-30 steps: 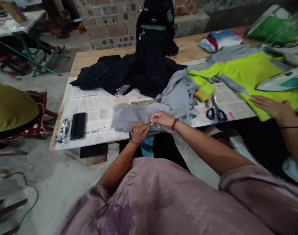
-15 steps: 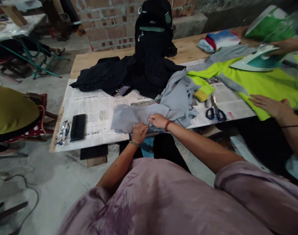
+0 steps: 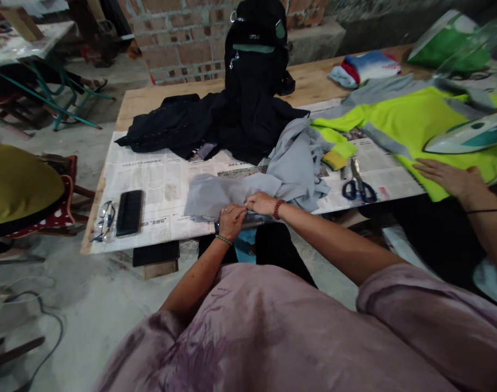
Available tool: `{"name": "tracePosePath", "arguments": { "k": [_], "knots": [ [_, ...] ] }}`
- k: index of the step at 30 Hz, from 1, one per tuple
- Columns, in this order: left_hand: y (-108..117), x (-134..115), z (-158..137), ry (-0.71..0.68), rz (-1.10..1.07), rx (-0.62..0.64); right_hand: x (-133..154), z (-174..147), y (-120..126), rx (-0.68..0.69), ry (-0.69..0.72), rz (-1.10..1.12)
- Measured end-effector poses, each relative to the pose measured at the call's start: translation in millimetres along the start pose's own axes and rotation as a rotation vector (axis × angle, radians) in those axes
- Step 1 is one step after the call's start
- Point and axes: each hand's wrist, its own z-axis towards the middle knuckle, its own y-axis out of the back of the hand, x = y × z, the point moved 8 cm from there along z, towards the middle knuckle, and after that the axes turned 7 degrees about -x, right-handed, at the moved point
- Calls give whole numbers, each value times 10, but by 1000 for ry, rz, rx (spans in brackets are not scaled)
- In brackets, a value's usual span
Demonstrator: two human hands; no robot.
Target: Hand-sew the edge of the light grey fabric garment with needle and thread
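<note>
A crumpled light grey garment [image 3: 297,158] lies along the table's front edge, one part stretched out to the left. At its near edge my left hand [image 3: 232,220] pinches the cloth, fingers closed. My right hand [image 3: 261,203], with a red bead bracelet at the wrist, is also closed on the cloth, its fingertips meeting those of the left. Whatever small detail sits between the fingertips is too small to make out. Blue-handled scissors [image 3: 358,188] rest to the right of the garment.
Newspaper [image 3: 158,169] covers the wooden table. Glasses [image 3: 104,220] and a phone [image 3: 129,212] lie at the left. Dark clothing [image 3: 183,125] and a black backpack [image 3: 254,49] are behind. At right, a co-worker's hand [image 3: 452,177] rests on a yellow garment [image 3: 411,120] beside an iron [image 3: 468,133].
The co-worker's iron has slid right and nearer across the yellow garment. My right hand has shifted slightly left, closer against my left hand; both still grip the grey cloth.
</note>
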Motion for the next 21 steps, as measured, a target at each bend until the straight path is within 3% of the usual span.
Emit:
{"name": "tracePosePath", "arguments": {
  "k": [4,6,8,11,13,15,17,21],
  "knots": [
    [26,37,23,38,-49,-15,29,-5,-59,15,22,20],
    [24,49,38,45,-80,-8,42,6,52,-54,64,57],
    [20,53,54,44,-123,0,73,-29,330,-271,160,109],
    [35,57,76,49,-207,-8,73,-324,782,-712,299,196],
    [44,64,86,65,-250,-6,37,-586,848,-871,331,224],
    [41,69,91,84,-265,14,34,-778,685,-863,364,205],
    [39,68,97,94,-270,30,67,-875,373,-752,423,146],
    [37,65,108,91,-263,29,62,-837,-121,-665,431,-38]
  ]
}}
